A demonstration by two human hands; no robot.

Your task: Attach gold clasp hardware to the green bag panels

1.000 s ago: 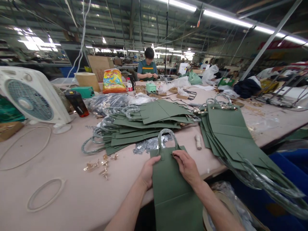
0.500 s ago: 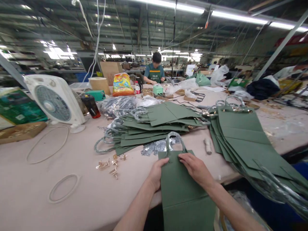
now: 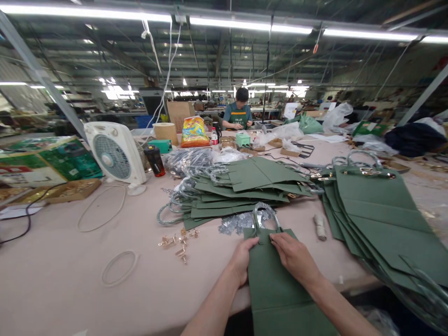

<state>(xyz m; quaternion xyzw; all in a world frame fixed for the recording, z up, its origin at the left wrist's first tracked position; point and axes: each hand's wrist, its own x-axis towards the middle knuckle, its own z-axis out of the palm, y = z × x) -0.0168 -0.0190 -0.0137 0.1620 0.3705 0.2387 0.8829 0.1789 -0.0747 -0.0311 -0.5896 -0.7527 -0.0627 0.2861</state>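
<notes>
A dark green bag panel (image 3: 276,284) hangs over the table's front edge, its plastic-wrapped handle (image 3: 258,212) standing up at the top. My left hand (image 3: 242,259) grips the panel's left edge, thumb on the front near the handle's base. My right hand (image 3: 292,256) is closed at the top right, fingertips pinched at the other handle base; whatever lies under them is hidden. Behind the panel lies a heap of small flat metal plates (image 3: 234,223). Several gold-coloured metal fittings (image 3: 180,242) are scattered to the left of my hands.
Stacked green panels (image 3: 241,186) lie behind my hands, and another stack (image 3: 374,205) overhangs the front edge at right. A white fan (image 3: 115,154), a dark bottle (image 3: 154,161) and a white ring (image 3: 119,268) are at left. A person (image 3: 240,114) works across the table.
The view has turned left and tilted up, so everything sits further right and lower. Both hands keep their hold on the panel, with the right fingers still at the handle base.
</notes>
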